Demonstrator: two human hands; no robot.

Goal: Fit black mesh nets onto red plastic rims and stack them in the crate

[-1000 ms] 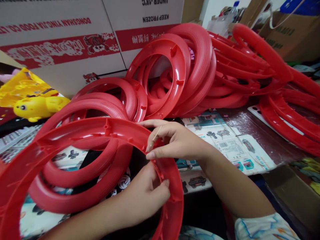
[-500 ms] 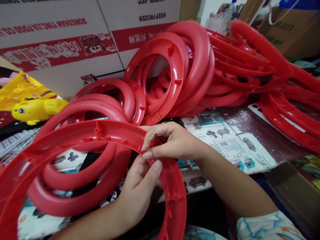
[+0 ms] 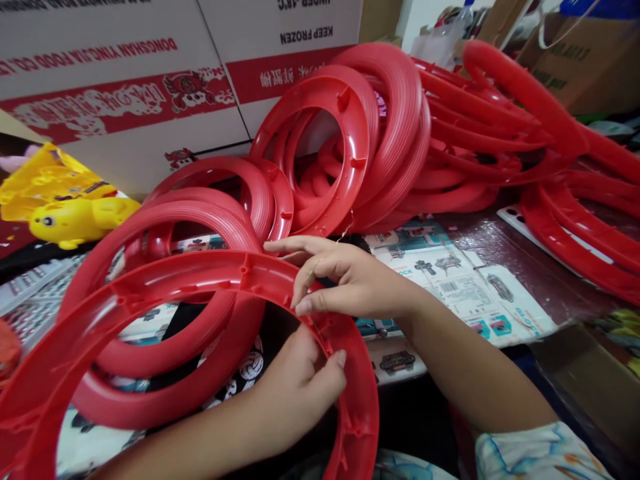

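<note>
Behind the surface (image 3: 493,241), a white printed carton (image 3: 125,43) fills the far left, its lettering upside down. At the left edge lie a yellow toy (image 3: 75,219) with a round eye and, nearer, a grey tray (image 3: 33,293). To the right of these, rounded red rings (image 3: 143,360) overlap each other.

In front of them is the open red ring (image 3: 177,275), its hollow channel and small pegs showing; the picture cuts it off on the left and at the bottom. Most of it reaches left of the hands, which meet at its right-hand stretch, where the curve turns toward the near side.

The left hand (image 3: 300,377) is the nearer one: it comes through the opening and grips the inner rim, thumb over the channel, fingers largely hidden. Just beyond, the right hand (image 3: 353,277) closes thumb and index finger in a narrow pinch at the same rim, seemingly on a thin strand (image 3: 344,233); another finger stretches left over the ring.

Farther right, a printed sheet (image 3: 463,293) lies flat, with a heap of red ring parts (image 3: 500,133) beyond it.
</note>
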